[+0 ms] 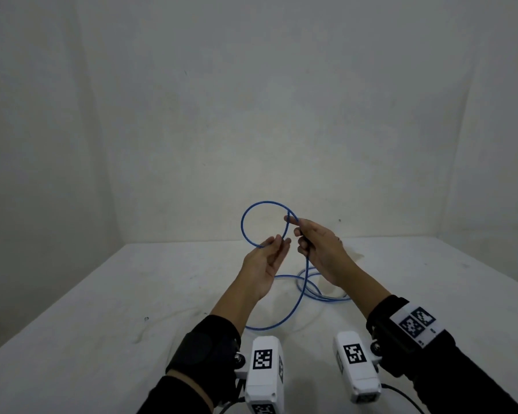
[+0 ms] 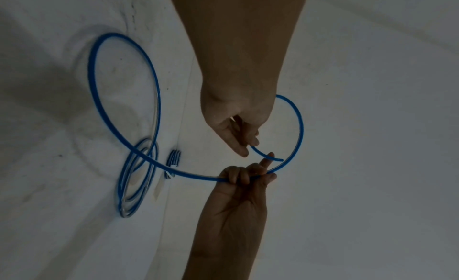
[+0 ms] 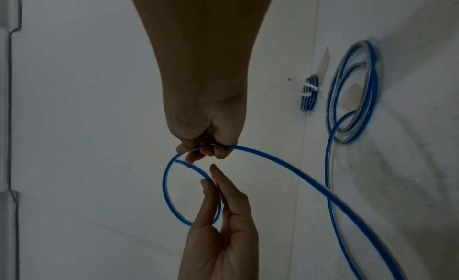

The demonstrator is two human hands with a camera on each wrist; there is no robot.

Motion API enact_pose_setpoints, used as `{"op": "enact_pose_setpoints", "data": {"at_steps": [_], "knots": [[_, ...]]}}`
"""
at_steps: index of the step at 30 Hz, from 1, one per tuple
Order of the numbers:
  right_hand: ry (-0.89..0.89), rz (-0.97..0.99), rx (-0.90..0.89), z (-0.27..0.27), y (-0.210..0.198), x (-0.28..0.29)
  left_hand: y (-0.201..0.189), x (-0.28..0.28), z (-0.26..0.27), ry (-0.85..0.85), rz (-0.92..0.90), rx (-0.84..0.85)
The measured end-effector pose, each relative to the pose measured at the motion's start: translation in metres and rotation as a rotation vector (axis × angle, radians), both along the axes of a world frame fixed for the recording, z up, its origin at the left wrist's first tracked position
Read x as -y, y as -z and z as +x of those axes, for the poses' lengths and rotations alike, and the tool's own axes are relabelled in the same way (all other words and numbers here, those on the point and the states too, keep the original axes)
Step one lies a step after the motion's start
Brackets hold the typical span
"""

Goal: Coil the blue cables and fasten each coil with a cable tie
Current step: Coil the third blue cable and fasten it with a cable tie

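Strapped to your forearms nearest the lens, two white wrist cameras [image 1: 265, 372] are framing the work. Going left to right, your left hand [image 1: 263, 264] is reaching up with nearly straight fingers and pinching the lower arc of the first loop between thumb and fingertips, close to the cable's free end. Rising above both hands, the blue cable [image 1: 260, 204] is forming one round loop in the air. Your right hand [image 1: 317, 249] is curling its fingers round the cable where the loop crosses itself, and the long remainder is hanging down to the white table [image 1: 72, 309], trailing through slack turns there. Farther right on the table, a finished coil [image 3: 309, 92] is lying apart, already bound with a white cable tie [image 3: 309, 89]. You are probably only on the first turn of this cable, so most of the coiling and the fastening are ahead. Because the left pinch is light and near the tip, the springy cable could flick out and open the loop. If you are pulling slack quickly, the loose turns below may snag or kink, and loops could come out uneven.
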State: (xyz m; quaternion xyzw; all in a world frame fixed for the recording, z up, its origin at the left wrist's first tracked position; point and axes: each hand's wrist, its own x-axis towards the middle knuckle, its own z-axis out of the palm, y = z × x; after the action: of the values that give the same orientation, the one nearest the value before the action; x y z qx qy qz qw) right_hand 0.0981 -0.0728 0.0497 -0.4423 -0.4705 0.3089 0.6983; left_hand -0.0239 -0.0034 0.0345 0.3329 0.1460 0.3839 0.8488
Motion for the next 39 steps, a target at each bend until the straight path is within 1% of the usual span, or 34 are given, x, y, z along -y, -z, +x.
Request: {"op": "enact_pose_setpoints", "data": {"at_steps": [3,9,11,14,15,16,18,21,24,26,29,33,35,37,39], "knots": [[0.035,-0.009,-0.012,0.0,-0.002,0.001,0.005,0.002,-0.001,0.059,0.105,-0.097],[0.142,0.003,0.096,0.003,-0.001,0.0,0.004,0.003,-0.004,0.083,0.243,-0.208],[0.172,0.016,0.126,0.007,0.001,-0.001,0.005,0.001,-0.004,0.006,0.3,-0.271],[0.216,0.003,0.197,0.011,0.003,-0.002,0.002,-0.008,-0.006,-0.217,0.37,-0.346],[0.246,-0.007,0.239,0.012,0.003,-0.002,-0.002,-0.011,-0.008,-0.254,0.387,-0.357],[0.282,-0.021,0.296,0.013,0.004,-0.002,-0.007,-0.012,-0.012,-0.256,0.409,-0.377],[0.313,-0.046,0.409,0.012,0.005,-0.001,-0.015,-0.013,-0.017,-0.228,0.505,-0.448],[0.267,-0.07,0.484,0.007,0.007,0.0,-0.018,-0.013,-0.021,-0.179,0.72,-0.528],[0.255,-0.083,0.509,0.003,0.008,-0.001,-0.021,-0.009,-0.024,-0.044,0.773,-0.6],[0.259,-0.09,0.505,0.003,0.01,-0.002,-0.021,-0.008,-0.025,-0.014,0.774,-0.604],[0.204,-0.078,0.383,0.002,0.011,-0.003,-0.016,-0.008,-0.025,-0.028,0.802,-0.599],[0.192,-0.088,0.437,0.0,0.009,-0.003,-0.011,-0.007,-0.024,-0.099,0.772,-0.533],[0.211,-0.068,0.453,-0.001,0.009,-0.002,-0.009,-0.007,-0.023,-0.096,0.77,-0.497],[0.245,-0.046,0.442,-0.001,0.008,0.0,-0.009,-0.005,-0.023,-0.087,0.772,-0.479],[0.275,-0.036,0.421,0.0,0.007,0.002,-0.01,-0.004,-0.023,-0.121,0.765,-0.461]]}}
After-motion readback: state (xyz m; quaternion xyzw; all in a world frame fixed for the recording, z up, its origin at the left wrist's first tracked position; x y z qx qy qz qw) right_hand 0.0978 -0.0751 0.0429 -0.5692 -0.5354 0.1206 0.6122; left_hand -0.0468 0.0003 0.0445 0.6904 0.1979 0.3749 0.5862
